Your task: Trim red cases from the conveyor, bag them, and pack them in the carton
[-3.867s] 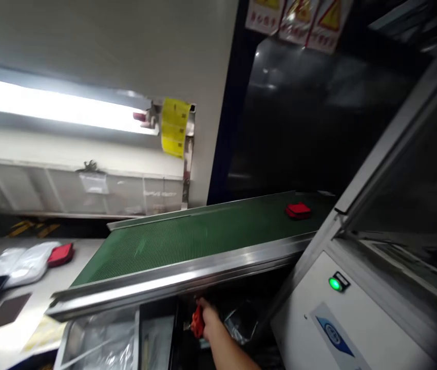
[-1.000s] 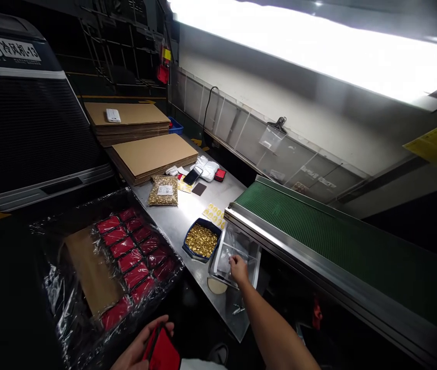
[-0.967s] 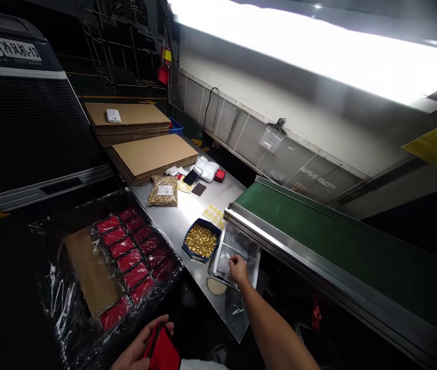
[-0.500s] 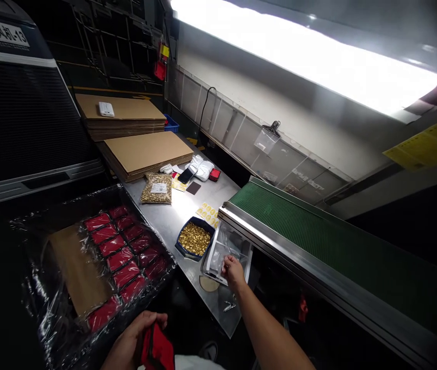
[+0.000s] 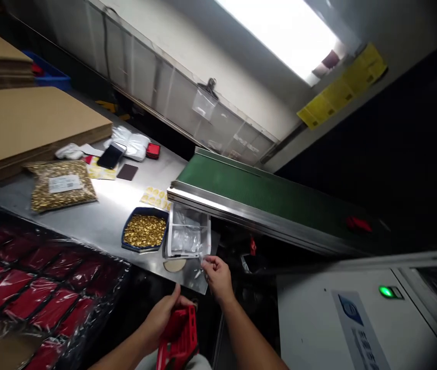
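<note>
While my left hand (image 5: 164,314) grips the red pouch (image 5: 178,336) low and near and my right hand (image 5: 218,275) pinches a clear bag (image 5: 204,261) by the tray (image 5: 186,237), I judge the slippery film could slip free.

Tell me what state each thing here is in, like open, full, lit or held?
Red pouch: held in the left hand, mouth open.
Clear bag: pinched by the right hand.
Clear tray: open, holds clear bags.
Blue dish: full of gold pieces.
Gold-piece bag: lying flat, labelled.
Green belt: carries one red pouch far along.
Machine lamp: lit green.
</note>
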`<state>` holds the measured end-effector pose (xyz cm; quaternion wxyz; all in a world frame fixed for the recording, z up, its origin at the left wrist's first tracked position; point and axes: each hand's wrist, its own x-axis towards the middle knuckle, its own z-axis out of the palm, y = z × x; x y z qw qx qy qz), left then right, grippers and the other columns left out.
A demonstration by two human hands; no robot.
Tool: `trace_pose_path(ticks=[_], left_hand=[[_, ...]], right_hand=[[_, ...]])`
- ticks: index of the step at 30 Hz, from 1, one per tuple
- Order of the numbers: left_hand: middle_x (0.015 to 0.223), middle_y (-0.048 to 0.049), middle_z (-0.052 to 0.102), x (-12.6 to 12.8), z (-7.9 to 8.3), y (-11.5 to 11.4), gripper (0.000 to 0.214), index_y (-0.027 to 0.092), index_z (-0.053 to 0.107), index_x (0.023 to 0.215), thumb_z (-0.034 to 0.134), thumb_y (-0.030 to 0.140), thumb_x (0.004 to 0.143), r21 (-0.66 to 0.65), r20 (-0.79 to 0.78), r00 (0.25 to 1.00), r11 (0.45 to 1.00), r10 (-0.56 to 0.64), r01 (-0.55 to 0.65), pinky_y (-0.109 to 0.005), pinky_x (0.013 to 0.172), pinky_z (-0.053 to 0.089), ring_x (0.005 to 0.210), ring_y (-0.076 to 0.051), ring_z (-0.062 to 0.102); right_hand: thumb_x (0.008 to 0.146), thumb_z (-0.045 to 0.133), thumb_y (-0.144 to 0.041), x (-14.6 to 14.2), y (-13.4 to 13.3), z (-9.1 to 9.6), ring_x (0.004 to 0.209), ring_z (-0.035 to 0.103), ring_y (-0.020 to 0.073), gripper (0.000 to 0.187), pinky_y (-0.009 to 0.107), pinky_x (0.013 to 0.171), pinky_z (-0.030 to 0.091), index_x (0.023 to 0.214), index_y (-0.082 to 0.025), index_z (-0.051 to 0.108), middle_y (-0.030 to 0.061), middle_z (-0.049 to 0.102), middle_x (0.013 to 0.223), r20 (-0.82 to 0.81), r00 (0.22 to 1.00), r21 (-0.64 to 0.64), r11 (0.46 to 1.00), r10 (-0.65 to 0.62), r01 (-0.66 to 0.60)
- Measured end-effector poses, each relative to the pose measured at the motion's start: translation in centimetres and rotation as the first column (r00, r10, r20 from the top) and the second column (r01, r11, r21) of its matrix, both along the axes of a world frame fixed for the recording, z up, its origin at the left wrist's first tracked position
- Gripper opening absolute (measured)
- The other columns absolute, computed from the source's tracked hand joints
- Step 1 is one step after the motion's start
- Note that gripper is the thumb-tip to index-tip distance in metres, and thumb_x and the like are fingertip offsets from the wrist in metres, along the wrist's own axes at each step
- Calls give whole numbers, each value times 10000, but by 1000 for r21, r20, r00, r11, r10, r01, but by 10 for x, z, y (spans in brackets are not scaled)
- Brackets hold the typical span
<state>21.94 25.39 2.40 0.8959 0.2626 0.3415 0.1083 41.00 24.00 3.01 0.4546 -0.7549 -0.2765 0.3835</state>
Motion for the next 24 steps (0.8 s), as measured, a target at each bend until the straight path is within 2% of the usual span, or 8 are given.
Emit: trace_pose_path(ticks=[3,6,10,14,16,19,21,24], left_hand=[[778,-30,641,28,2,3,516,146,623,955,632,629,775,205,-20,997,976,-70,73,-243,622,430,664,-143,564],[858,-28,658,45,4,-2,488,158,604,962,754,537,693,284,-23,987,946,-157,157,-254,743,440,809,-168,594],[782,-56,654,48,2,-21,455,131,633,762,650,586,739,356,-98,959,890,-267,284,-295,743,431,773,-196,590],[734,-72,646,40,-5,-54,491,133,629,746,540,614,779,410,-271,923,835,-273,367,-321,687,418,711,-216,580],[760,-66,646,36,-7,-74,485,131,633,881,622,592,730,458,-352,906,801,-234,385,-330,698,412,731,-233,583],[857,-52,652,32,-3,-107,547,165,581,1115,708,498,700,531,-389,904,759,-176,376,-344,771,406,823,-251,584],[911,-53,660,28,4,-131,396,188,608,1080,676,399,753,543,-376,910,755,-172,367,-351,837,399,898,-255,580],[923,-54,675,18,8,-168,133,197,658,886,642,271,777,488,-366,912,795,-186,359,-340,895,396,968,-256,578]], right_hand=[[732,702,-350,-7,-35,15,506,397,73,346,218,514,330,1009,-144,678,-67,455,561,113,993,-34,999,31,-28],[736,669,-241,-13,-67,28,606,514,111,285,241,602,412,1012,-194,721,-14,613,687,189,975,-50,993,116,-109],[793,616,-236,-12,-105,41,824,636,177,232,289,779,487,986,-224,745,40,719,925,268,945,-38,982,186,-183],[893,517,-302,-7,-142,49,949,654,196,276,317,870,500,1059,-210,717,69,718,1030,347,921,-50,984,178,-171],[907,496,-306,-9,-159,53,979,648,202,293,328,897,493,1083,-201,706,77,712,1053,389,901,-70,981,194,-181],[888,520,-289,-21,-185,61,954,648,208,259,334,889,486,1035,-233,725,55,720,1009,410,860,-111,953,303,-283],[886,518,-296,-33,-203,64,920,652,219,247,348,862,485,985,-246,738,49,726,974,393,840,-116,927,374,-358],[905,475,-352,-46,-240,61,925,653,249,286,390,861,478,950,-230,730,69,727,981,359,834,-113,907,419,-407]])
